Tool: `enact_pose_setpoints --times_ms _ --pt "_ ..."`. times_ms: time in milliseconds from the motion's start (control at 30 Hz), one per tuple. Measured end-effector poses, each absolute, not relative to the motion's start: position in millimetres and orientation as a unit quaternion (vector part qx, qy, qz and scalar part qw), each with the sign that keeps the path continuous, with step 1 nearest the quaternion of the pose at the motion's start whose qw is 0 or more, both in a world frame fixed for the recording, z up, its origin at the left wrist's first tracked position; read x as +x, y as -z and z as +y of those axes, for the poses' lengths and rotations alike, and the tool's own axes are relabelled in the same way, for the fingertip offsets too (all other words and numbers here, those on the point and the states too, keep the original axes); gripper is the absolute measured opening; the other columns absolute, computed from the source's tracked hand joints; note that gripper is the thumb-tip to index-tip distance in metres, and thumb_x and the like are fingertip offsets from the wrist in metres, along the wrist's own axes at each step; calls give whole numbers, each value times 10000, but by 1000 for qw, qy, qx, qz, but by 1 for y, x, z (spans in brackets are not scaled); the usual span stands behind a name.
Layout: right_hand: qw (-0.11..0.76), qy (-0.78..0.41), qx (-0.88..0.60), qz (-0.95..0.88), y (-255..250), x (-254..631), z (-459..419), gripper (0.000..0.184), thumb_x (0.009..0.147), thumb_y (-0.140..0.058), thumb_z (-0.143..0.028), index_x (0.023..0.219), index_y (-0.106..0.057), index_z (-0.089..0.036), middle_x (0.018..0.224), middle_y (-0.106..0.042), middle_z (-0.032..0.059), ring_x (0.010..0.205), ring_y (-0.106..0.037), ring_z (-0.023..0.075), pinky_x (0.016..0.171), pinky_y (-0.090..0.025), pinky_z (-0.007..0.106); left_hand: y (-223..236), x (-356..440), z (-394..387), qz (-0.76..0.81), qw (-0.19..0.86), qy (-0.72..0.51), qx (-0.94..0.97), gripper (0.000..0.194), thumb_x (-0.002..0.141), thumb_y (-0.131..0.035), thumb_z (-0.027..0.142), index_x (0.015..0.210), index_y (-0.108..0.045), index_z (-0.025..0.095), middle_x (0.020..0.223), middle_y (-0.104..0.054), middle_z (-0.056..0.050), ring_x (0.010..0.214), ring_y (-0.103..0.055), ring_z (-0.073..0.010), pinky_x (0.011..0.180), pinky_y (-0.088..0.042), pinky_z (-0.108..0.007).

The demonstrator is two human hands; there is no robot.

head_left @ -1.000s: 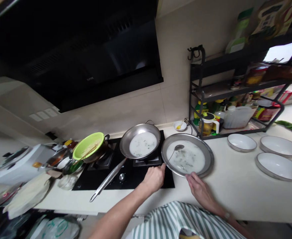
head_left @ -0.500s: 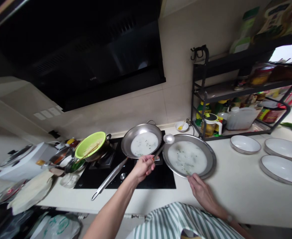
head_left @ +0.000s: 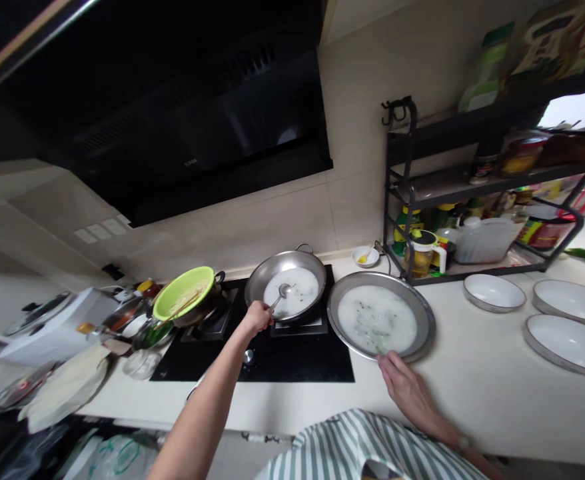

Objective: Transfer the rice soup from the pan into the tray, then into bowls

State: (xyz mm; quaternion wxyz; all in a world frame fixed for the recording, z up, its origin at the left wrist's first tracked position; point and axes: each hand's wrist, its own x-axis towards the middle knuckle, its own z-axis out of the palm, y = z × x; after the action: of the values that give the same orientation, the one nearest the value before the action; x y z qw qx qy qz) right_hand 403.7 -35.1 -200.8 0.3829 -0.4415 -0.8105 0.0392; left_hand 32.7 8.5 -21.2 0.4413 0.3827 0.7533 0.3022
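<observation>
My left hand [head_left: 259, 316] is closed around the handle of a metal ladle [head_left: 283, 291], whose bowl is in the white soup with green bits inside the wok [head_left: 262, 267]. The wok stands on the black gas stove [head_left: 302, 363]; my forearm covers most of its long handle. To the right, a wide metal basin [head_left: 425, 320] on the counter holds more of the white, green-flecked soup [head_left: 377, 317]. My right hand [head_left: 400, 377] grips the near rim of this basin, thumb and fingers pressed together on it.
A lime-green colander [head_left: 172, 283] with chopsticks rests on a pot at the left of the stove. White bowls [head_left: 492, 293] stand on the right counter. Behind them is a black spice rack [head_left: 472, 270]. A small dish [head_left: 365, 257] sits by the wall, and a range hood [head_left: 187, 133] hangs above.
My left hand has moved left and brought the ladle from beside the basin over to the wok, its bowl now in the soup. My right hand stays on the basin rim.
</observation>
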Motion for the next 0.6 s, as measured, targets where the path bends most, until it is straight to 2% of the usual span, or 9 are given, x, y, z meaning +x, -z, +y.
enact_pose_setpoints --times_ms 267,500,600 --pt "383 -57 -442 -809 199 404 -36 355 1023 -365 -263 966 -714 -228 819 -638 67 643 -618 153 594 -505 240 13 41 16 701 538 -370 288 161 774 -742 122 697 -603 88 497 -479 37 354 -266 -1 368 -111 -148" --pt "382 -51 -439 -812 201 405 -35 374 1024 -351 -243 944 -715 -222 817 -639 70 646 -613 153 602 -506 240 9 34 4 684 554 -401 252 101 804 -698 106 738 -624 83 498 -482 46 352 -268 1 357 -110 -126" --pt "385 -49 -438 -811 202 405 -35 371 1025 -358 -250 947 -720 -225 817 -637 70 651 -617 156 598 -504 241 7 32 -1 681 558 -406 246 144 777 -738 114 716 -612 82 502 -486 44 350 -266 10 358 -111 -127"
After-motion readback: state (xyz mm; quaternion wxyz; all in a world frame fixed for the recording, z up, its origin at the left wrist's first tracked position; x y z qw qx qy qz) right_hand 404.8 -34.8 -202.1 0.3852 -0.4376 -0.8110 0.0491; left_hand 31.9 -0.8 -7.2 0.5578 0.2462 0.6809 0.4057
